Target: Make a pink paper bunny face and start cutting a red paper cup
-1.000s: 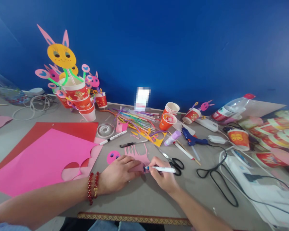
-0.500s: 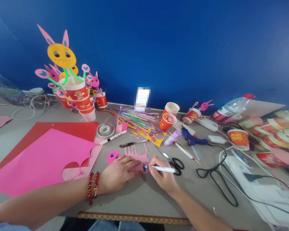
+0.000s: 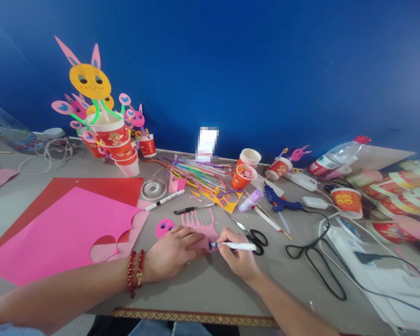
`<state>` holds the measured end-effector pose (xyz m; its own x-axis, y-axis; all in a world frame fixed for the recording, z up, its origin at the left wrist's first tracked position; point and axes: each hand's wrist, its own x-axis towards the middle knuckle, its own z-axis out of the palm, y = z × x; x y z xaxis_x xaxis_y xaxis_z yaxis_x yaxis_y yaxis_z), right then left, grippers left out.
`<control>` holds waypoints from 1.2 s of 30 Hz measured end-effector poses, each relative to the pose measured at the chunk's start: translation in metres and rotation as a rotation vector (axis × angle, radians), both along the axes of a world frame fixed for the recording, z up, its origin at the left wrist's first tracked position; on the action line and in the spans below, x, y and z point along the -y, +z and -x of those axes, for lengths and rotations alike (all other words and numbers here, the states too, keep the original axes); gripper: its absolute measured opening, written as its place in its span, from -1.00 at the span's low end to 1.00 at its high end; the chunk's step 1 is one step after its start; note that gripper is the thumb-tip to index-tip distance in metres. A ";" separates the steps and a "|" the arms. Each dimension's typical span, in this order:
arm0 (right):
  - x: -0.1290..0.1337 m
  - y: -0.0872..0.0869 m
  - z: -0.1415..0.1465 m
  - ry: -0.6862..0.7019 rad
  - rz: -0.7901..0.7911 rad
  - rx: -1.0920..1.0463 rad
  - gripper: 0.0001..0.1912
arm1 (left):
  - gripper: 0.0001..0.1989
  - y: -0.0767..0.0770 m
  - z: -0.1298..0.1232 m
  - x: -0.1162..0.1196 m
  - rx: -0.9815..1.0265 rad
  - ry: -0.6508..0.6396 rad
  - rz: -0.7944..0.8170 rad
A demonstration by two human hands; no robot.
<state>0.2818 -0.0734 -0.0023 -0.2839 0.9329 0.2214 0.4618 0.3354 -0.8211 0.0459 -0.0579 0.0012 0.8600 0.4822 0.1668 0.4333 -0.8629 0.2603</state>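
My right hand grips a white marker, its blue tip at a small dark blue mark on a light pink paper piece. Fingers stretched out, my left hand lies flat on that paper and presses it to the table. The paper's upper edge is cut into thin strips and curves. Just beyond my left hand lies a magenta paper disc with two eyes, partly covered by the fingers. Black-handled scissors rest beside my right hand.
Pink sheet and red sheet lie left. Behind are a black pen, pipe cleaners, a glue stick and paper cups. Rightward are a blue glue gun, its black cord and a plastic bottle.
The marker and my right hand have shifted very slightly to the right. My left hand stays in place on the paper.
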 end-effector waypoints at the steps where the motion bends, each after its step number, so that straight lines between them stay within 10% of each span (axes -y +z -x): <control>1: 0.000 0.000 0.000 -0.002 0.000 -0.001 -0.84 | -0.56 0.000 0.000 0.000 -0.002 0.000 -0.001; 36: 0.005 0.008 -0.015 -0.067 0.198 -0.160 -0.87 | -0.55 0.001 -0.001 0.000 -0.017 0.010 -0.017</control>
